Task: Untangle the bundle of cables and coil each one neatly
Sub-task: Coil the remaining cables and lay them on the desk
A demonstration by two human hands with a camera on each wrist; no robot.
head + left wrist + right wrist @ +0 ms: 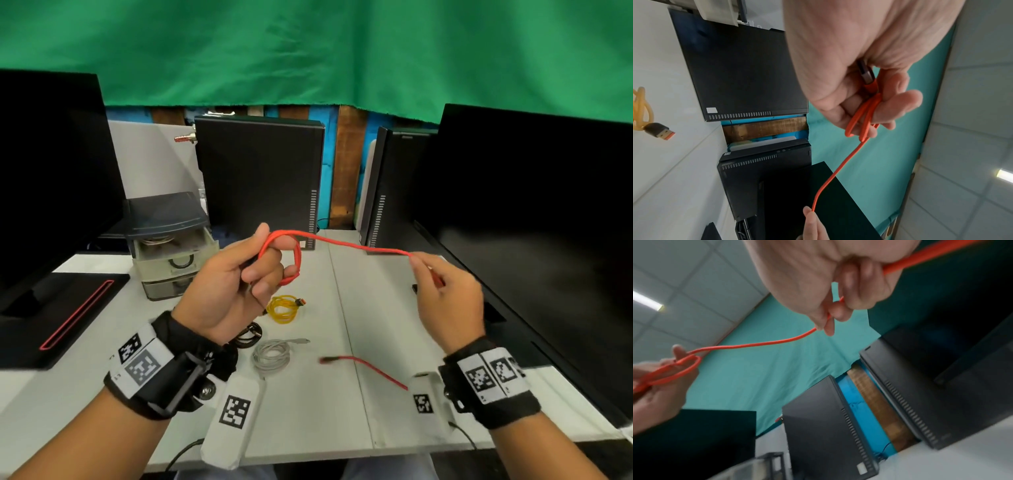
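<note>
Above a white desk [342,404], the left hand [236,284] grips orange cable [356,245] loops; right hand [448,301] fingers pinch its strand; drawer unit [171,246] contents indistinct.

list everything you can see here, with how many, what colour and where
red cable: 1, orange-red, loops in the left hand, strand running to the right hand, loose end lying on the table
yellow cable: 1, yellow, coiled on the table below the left hand
white cable: 1, pale grey, coiled nearer than the yellow one
black cable: 1, black, partly hidden by the left wrist
table: 1, white
monitors: 2, black, far left and far right
computer cases: 2, black, upright at the back
drawer unit: 1, grey, back left
backdrop: 1, green
left hand: grips the loops
right hand: pinches the strand
</note>
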